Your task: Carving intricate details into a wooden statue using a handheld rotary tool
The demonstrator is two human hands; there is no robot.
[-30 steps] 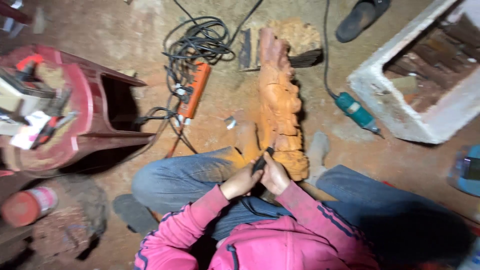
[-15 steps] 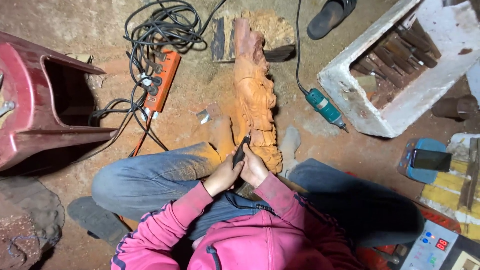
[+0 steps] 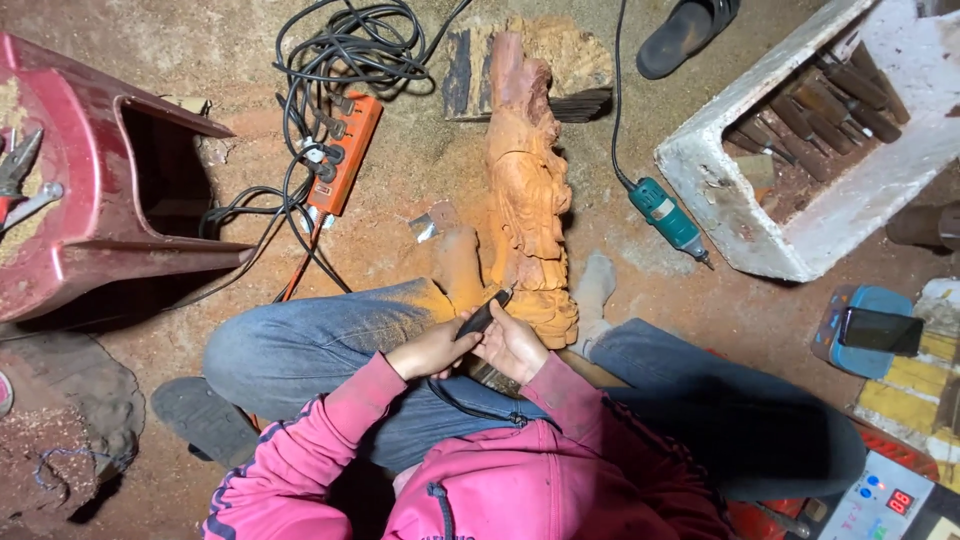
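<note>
Floor [image 3: 420, 170] carries the orange wood carving [image 3: 525, 190] lengthwise between my legs, its near end against my lap for steadying. My left hand [image 3: 432, 350] is closed round a dark rotary handpiece [image 3: 483, 316]; my right hand [image 3: 515, 345] braces beside it. I cannot make out the bit's tip.

Raw orange wood, rough and matt, on the carved figure [image 3: 527, 190]. Glossy red plastic on the stool [image 3: 90, 200]. Faded blue denim on the jeans [image 3: 300, 350]. Chipped white foam on the tool box [image 3: 760, 230]. Dusty matt earth floor [image 3: 150, 50].
</note>
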